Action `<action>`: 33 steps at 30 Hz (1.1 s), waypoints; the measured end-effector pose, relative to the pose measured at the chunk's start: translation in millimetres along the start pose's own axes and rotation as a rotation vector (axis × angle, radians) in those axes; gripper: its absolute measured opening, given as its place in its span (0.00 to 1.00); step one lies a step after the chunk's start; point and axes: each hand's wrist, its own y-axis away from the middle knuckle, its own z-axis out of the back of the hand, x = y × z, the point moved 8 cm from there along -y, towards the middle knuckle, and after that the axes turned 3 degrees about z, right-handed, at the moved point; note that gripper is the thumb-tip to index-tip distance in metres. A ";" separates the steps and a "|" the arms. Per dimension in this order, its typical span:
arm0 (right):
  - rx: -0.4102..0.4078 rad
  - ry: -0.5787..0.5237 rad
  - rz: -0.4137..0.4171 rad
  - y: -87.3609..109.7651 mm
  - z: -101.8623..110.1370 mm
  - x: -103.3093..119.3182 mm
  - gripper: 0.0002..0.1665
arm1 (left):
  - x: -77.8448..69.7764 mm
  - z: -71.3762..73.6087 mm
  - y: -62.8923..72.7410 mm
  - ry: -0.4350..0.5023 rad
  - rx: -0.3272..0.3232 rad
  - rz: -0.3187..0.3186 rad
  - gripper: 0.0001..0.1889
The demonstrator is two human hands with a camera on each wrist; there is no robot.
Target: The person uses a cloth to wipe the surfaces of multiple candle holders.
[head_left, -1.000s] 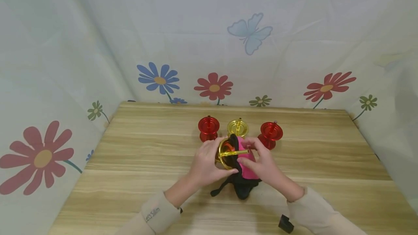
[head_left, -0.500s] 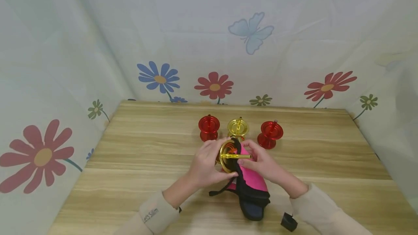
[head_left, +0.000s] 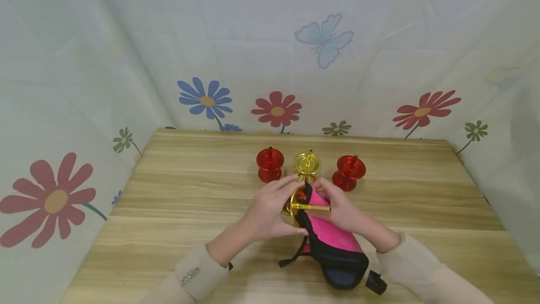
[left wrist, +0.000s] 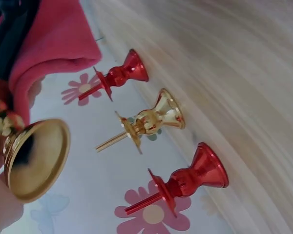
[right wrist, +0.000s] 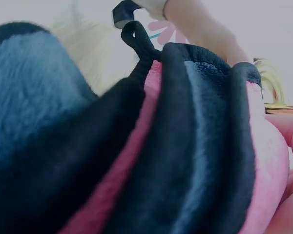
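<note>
My left hand (head_left: 266, 212) grips a shiny gold candle holder (head_left: 312, 207) tipped on its side, its thin stem pointing right. In the left wrist view the round gold base of this candle holder (left wrist: 41, 158) faces the camera. A pink and black fleece cloth (head_left: 333, 233) lies against the holder's dish, and its lower end hangs toward me with a dark blue patch showing. My right hand (head_left: 341, 205) pinches the cloth near the dish, fingers partly hidden by it. The right wrist view is mostly filled by the folded cloth (right wrist: 171, 146) with its black edging and strap loop.
Behind my hands stand a red candle holder (head_left: 270, 161), a gold one (head_left: 307, 165) and another red one (head_left: 350, 170) in a row on the wooden table (head_left: 190, 177). A white curtain (head_left: 236, 46) with printed flowers closes off the back and sides.
The cloth's lower part has swung down and to the right, spreading out more. The held gold candle holder and both hands have shifted slightly right. The standing candle holders have stayed put.
</note>
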 end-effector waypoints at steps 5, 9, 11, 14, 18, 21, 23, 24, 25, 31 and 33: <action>0.001 0.082 0.088 0.9 2.2 6.9 0.20 | 9.4 -13.4 -3.9 0.169 0.297 0.144 0.47; 0.000 0.070 0.070 1.9 2.7 2.6 0.18 | 16.4 -20.4 -5.0 0.235 0.442 0.234 0.48; -0.033 0.056 0.039 2.2 5.6 -1.5 0.18 | 20.2 -18.7 -6.7 0.241 0.405 0.269 0.48; -0.100 0.035 -0.021 2.3 11.2 -8.1 0.16 | 25.4 -13.1 -7.0 0.298 0.285 0.331 0.46; -0.129 -0.002 -0.094 2.6 12.9 -14.6 0.15 | 30.3 -9.6 -4.5 0.423 0.194 0.375 0.43; -0.103 -0.055 -0.118 2.7 9.6 -14.6 0.16 | 33.7 -13.9 -2.5 0.509 0.240 0.388 0.42; -0.069 -0.079 -0.094 2.8 5.8 -12.0 0.17 | 35.8 -20.1 0.0 0.581 0.321 0.398 0.40; -0.046 -0.094 -0.081 2.8 3.6 -10.9 0.17 | 36.9 -23.4 1.5 0.622 0.361 0.400 0.38; -0.027 -0.096 -0.060 2.8 1.8 -9.6 0.17 | 38.1 -26.5 3.6 0.663 0.400 0.407 0.38; -0.086 -0.095 -0.023 0.5 6.6 -12.4 0.15 | 44.6 -26.7 6.6 0.726 0.275 0.408 0.38; -0.147 -0.104 -0.070 0.2 12.5 -16.2 0.14 | 42.7 -21.3 6.8 0.641 0.153 0.372 0.36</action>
